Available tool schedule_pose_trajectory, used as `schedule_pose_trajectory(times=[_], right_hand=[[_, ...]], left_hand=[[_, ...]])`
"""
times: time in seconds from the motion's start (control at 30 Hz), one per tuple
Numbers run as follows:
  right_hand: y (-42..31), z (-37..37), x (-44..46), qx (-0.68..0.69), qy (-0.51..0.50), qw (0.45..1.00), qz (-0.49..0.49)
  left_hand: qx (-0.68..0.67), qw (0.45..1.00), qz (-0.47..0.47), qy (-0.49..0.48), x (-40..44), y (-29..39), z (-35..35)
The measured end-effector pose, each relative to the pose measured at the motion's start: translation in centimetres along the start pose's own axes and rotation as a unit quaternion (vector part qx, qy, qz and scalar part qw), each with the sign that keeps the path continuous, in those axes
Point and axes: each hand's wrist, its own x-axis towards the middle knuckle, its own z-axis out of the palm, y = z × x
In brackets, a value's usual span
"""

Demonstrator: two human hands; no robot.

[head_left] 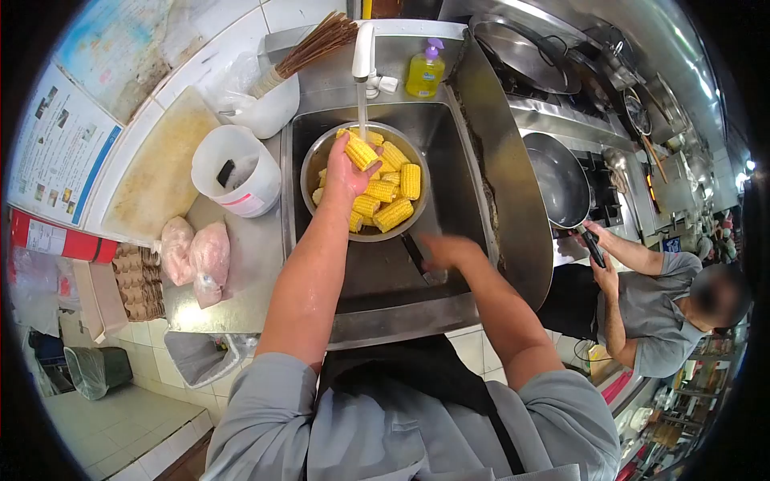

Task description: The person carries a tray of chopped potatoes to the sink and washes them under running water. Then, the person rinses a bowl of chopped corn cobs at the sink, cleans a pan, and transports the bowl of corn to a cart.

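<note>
My left hand (pixel 350 167) holds a piece of corn (pixel 361 150) under the stream from the white tap (pixel 363 56). Below it, a metal bowl (pixel 310 178) full of cut corn pieces (pixel 393 214) stands in the steel sink (pixel 369 293). To the right of the bowl's lower edge is my right hand (pixel 445 251), smeared by motion, so its fingers are unclear. Close beside that hand, a dark-handled utensil (pixel 414 253), probably a knife, lies in the sink.
Yellow soap bottle (pixel 425 74) and a twig brush (pixel 313 48) stand behind the sink. On the left are a white bucket (pixel 257 188) and bagged raw meat (pixel 210 260). At right, past a steel divider (pixel 513 160), a co-worker (pixel 650 305) holds a pan (pixel 555 180).
</note>
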Motion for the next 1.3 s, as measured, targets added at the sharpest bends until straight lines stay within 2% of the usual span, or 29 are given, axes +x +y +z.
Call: schedule_pose_trajectory(times=[0.07, 0.1, 0.13, 0.17, 0.23, 0.3, 0.37, 0.4, 0.5, 0.53, 0.57, 0.6, 0.63, 0.73, 0.77, 0.8, 0.83, 0.87, 0.9, 0.97, 1.0, 1.07, 1.13, 1.17, 1.23, 1.27, 1.3], right_hand=[[-2.1, -3.9, 3.0, 0.166, 0.146, 0.975, 0.012], [-2.8, -5.8, 5.3, 0.244, 0.248, 0.936, -0.054], [-4.1, -6.9, 7.8, 0.374, 0.335, 0.856, -0.126], [-5.0, -7.7, 11.7, 0.389, 0.361, 0.834, -0.147], [-6.3, -8.7, 15.9, 0.366, 0.375, 0.840, -0.140], [-7.3, -8.9, 17.5, 0.286, 0.348, 0.889, -0.084], [-9.3, -11.4, 14.5, 0.433, 0.243, 0.868, -0.033], [-9.9, -12.4, 13.4, 0.498, 0.187, 0.847, -0.005], [-8.7, -11.9, 17.0, 0.353, 0.290, 0.889, -0.029], [-8.6, -11.8, 17.6, 0.308, 0.328, 0.893, -0.026], [-8.5, -11.8, 18.2, 0.263, 0.364, 0.893, -0.019], [-8.1, -11.5, 18.5, 0.271, 0.375, 0.887, 0.004], [-7.9, -11.4, 18.3, 0.279, 0.384, 0.880, 0.026], [-4.8, -12.1, 15.2, 0.268, 0.318, 0.909, 0.020], [-3.6, -12.1, 15.1, 0.281, 0.332, 0.900, 0.023], [-2.6, -11.5, 15.3, 0.295, 0.343, 0.891, 0.026], [-1.1, -10.4, 17.2, 0.270, 0.336, 0.902, 0.011], [0.4, -9.3, 19.2, 0.244, 0.329, 0.912, -0.004], [2.0, -8.2, 21.1, 0.219, 0.324, 0.920, -0.020], [0.5, -9.2, 19.2, 0.110, 0.270, 0.956, -0.022], [-0.5, -9.7, 18.0, 0.077, 0.260, 0.962, -0.025], [-4.2, -8.3, 15.4, 0.111, 0.301, 0.947, -0.029], [-7.1, -4.9, 14.4, 0.034, 0.382, 0.920, -0.084], [-7.9, -4.1, 14.4, -0.004, 0.421, 0.900, -0.112], [-8.2, -4.3, 15.1, -0.001, 0.385, 0.913, -0.135], [-8.3, -4.9, 15.9, -0.001, 0.368, 0.918, -0.148], [-8.1, -5.5, 16.9, 0.063, 0.348, 0.924, -0.143]], left_hand=[[0.033, 0.999, 0.014, 0.018, 1.5, -0.3, 0.1], [0.031, 0.999, 0.029, 0.019, 3.3, -1.0, -0.7], [0.030, 0.998, 0.043, 0.021, 4.1, -1.6, -1.3], [0.032, 0.999, 0.023, 0.033, 3.4, -1.7, -0.5], [0.033, 0.997, -0.018, 0.064, 1.0, -1.8, 1.3], [0.135, 0.988, 0.061, 0.043, 5.4, -1.4, -2.6], [0.322, 0.925, 0.200, 0.014, 4.3, 0.1, -1.8], [0.187, 0.978, 0.096, -0.009, 0.9, 0.9, 1.1], [0.160, 0.967, 0.188, 0.069, 7.4, 0.8, -2.2], [0.212, 0.940, 0.235, 0.129, 5.9, 0.5, -0.5], [0.373, 0.870, 0.287, 0.145, 6.3, 0.9, -0.6], [0.521, 0.772, 0.328, 0.157, 6.5, 1.5, -0.8], [0.653, 0.647, 0.358, 0.164, 6.7, 2.1, -1.4], [0.703, 0.481, 0.505, 0.138, 5.5, 3.3, -3.8], [0.627, 0.639, 0.403, 0.189, 4.2, 4.1, -2.9], [0.524, 0.769, 0.280, 0.234, 2.7, 5.1, -2.3], [0.398, 0.864, 0.146, 0.270, 1.4, 5.8, -2.0], [0.314, 0.900, 0.084, 0.290, 0.9, 6.0, -2.7], [0.417, 0.858, 0.164, 0.252, 0.1, 5.5, -3.3], [0.596, 0.723, 0.311, 0.159, -2.0, 3.8, -4.1], [0.666, 0.661, 0.307, 0.156, -2.7, 3.1, -4.5], [0.659, 0.653, 0.350, 0.129, -3.2, 1.2, -6.4], [0.669, 0.634, 0.369, 0.121, -4.7, 0.0, -7.5], [0.717, 0.579, 0.366, 0.128, -6.2, -0.4, -7.1], [0.803, 0.462, 0.351, 0.140, -9.2, -1.1, -6.6], [0.817, 0.421, 0.363, 0.150, -9.4, -1.5, -7.7], [0.823, 0.425, 0.343, 0.156, -9.6, -1.7, -8.8]])
